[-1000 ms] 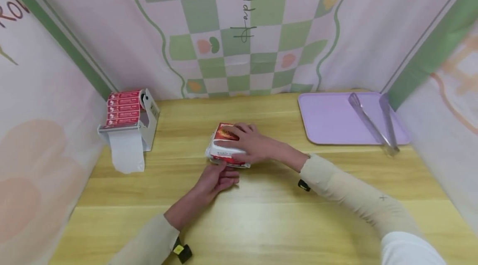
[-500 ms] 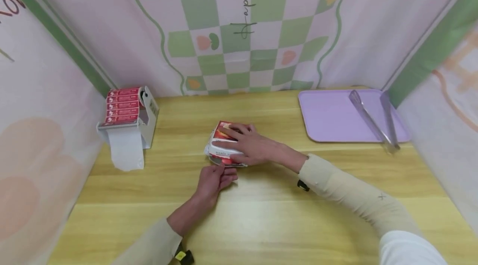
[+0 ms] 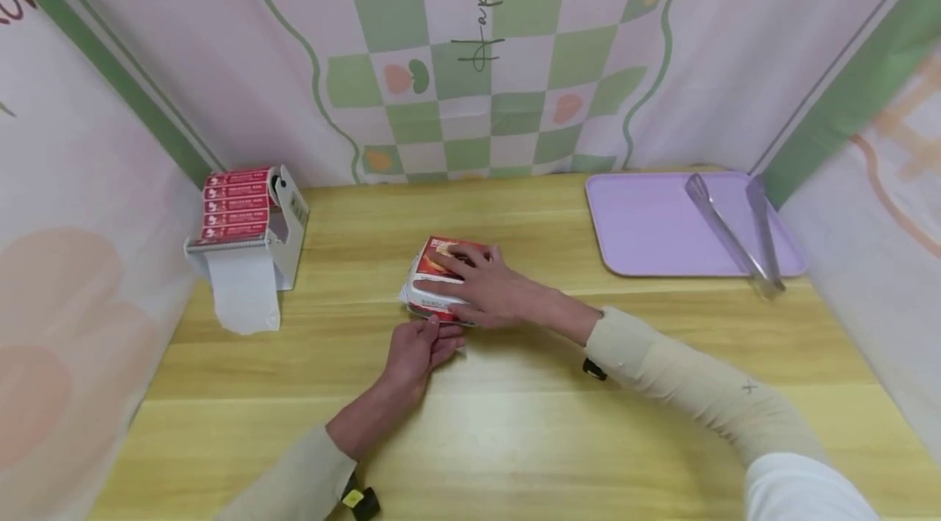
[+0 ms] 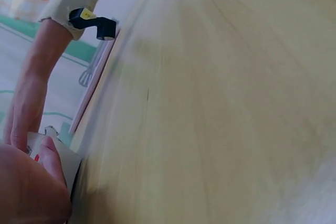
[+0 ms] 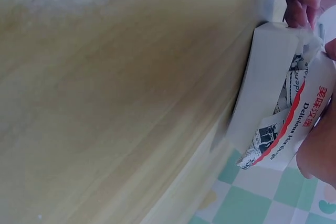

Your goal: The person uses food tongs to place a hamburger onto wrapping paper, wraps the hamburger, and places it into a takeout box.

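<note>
A red and white hamburger box [image 3: 429, 305] stands on the wooden table, a little left of the middle. Printed wrapping paper [image 5: 290, 90] shows through the gap along its side in the right wrist view. Over the lid lies my right hand [image 3: 496, 288], its fingers spread and fairly straight, pressing the top. At the front edge, my left hand [image 3: 413, 354] pinches the box near a lower corner, thumb uppermost and the other fingers curled beneath. Part of the lid is hidden under the right hand.
A label dispenser [image 3: 290, 239] with a roll of red labels [image 3: 235, 204] stands back left, a blank strip hanging from it. Back right lies a purple tray [image 3: 639, 227] with metal tongs [image 3: 724, 235] across it, ends overhanging the front rim. Patterned cloth walls [image 3: 529, 64] border the table.
The box's front edge gaped a little more half a second ago and now sits closer together. Both hands stay at the box with only small shifts; the head view has tilted slightly.
</note>
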Demonstrator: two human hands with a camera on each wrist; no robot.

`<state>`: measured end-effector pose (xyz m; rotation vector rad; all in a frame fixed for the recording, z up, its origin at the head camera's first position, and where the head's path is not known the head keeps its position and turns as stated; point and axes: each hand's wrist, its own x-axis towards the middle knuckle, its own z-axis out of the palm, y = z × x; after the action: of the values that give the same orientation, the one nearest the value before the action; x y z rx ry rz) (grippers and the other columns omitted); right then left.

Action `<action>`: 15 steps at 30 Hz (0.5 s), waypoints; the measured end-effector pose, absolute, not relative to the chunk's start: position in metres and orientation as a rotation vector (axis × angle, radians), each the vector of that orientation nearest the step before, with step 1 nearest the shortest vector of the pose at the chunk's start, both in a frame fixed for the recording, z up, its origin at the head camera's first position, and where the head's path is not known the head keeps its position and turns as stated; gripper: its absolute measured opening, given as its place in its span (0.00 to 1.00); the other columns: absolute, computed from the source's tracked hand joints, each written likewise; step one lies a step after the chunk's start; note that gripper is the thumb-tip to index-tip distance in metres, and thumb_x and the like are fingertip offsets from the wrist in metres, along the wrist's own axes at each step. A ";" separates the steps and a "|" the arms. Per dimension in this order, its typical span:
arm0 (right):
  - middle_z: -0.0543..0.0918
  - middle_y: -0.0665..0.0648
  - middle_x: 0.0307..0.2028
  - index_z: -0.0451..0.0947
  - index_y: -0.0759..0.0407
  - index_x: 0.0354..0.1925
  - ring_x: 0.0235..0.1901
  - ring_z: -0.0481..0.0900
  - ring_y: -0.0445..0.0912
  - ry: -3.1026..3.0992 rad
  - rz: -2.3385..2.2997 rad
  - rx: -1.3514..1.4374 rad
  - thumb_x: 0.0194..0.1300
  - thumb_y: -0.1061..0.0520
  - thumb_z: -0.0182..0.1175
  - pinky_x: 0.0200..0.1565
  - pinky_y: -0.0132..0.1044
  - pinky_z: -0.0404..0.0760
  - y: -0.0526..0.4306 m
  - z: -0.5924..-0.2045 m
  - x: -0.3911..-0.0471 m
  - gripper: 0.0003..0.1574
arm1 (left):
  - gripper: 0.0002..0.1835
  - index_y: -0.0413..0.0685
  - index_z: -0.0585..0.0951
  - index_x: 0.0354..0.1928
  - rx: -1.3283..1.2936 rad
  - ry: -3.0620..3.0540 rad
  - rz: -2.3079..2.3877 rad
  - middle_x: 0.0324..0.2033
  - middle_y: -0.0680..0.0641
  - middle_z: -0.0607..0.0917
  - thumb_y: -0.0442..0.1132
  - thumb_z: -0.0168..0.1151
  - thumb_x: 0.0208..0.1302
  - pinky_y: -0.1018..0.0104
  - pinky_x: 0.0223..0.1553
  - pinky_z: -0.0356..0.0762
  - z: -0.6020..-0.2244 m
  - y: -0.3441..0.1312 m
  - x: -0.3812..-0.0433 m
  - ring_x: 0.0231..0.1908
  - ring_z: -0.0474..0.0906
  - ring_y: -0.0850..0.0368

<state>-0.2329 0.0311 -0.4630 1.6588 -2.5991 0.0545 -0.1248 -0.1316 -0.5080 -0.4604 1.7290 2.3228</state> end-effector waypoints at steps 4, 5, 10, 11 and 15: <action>0.51 0.56 0.79 0.51 0.29 0.77 0.74 0.50 0.57 -2.600 0.001 1.656 0.77 0.41 0.43 0.53 0.56 0.65 0.029 -0.465 -0.232 0.34 | 0.21 0.25 0.77 0.55 -0.446 1.720 2.317 0.40 0.40 0.89 0.38 0.41 0.81 0.70 0.42 0.85 -0.508 -0.133 -0.126 0.37 0.89 0.59; 0.51 0.56 0.79 0.51 0.29 0.77 0.74 0.50 0.57 -2.601 -0.010 1.656 0.77 0.41 0.43 0.53 0.56 0.66 0.028 -0.465 -0.232 0.34 | 0.22 0.25 0.77 0.55 -0.438 1.715 2.317 0.40 0.40 0.89 0.38 0.40 0.81 0.70 0.43 0.85 -0.508 -0.134 -0.127 0.37 0.89 0.59; 0.50 0.57 0.79 0.49 0.24 0.76 0.75 0.50 0.57 -2.610 -0.086 1.667 0.78 0.41 0.42 0.55 0.58 0.66 0.027 -0.464 -0.231 0.33 | 0.21 0.24 0.75 0.57 -0.412 1.655 2.328 0.41 0.38 0.89 0.35 0.40 0.79 0.67 0.45 0.85 -0.508 -0.137 -0.127 0.38 0.89 0.57; 0.49 0.57 0.79 0.49 0.23 0.76 0.75 0.50 0.57 -2.614 -0.096 1.670 0.78 0.41 0.41 0.56 0.58 0.66 0.027 -0.463 -0.230 0.33 | 0.20 0.23 0.75 0.57 -0.401 1.646 2.326 0.42 0.37 0.89 0.33 0.40 0.78 0.66 0.46 0.85 -0.508 -0.138 -0.126 0.39 0.89 0.56; 0.49 0.57 0.79 0.47 0.20 0.75 0.75 0.50 0.58 -2.628 -0.127 1.667 0.78 0.40 0.40 0.59 0.60 0.65 0.027 -0.461 -0.229 0.32 | 0.19 0.23 0.74 0.59 -0.379 1.637 2.284 0.45 0.36 0.88 0.30 0.41 0.75 0.68 0.46 0.85 -0.510 -0.141 -0.128 0.40 0.88 0.56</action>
<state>-0.2293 0.0270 -0.4613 1.6667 -2.6283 -0.1274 -0.1279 -0.1409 -0.5101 -0.3786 1.6371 2.2842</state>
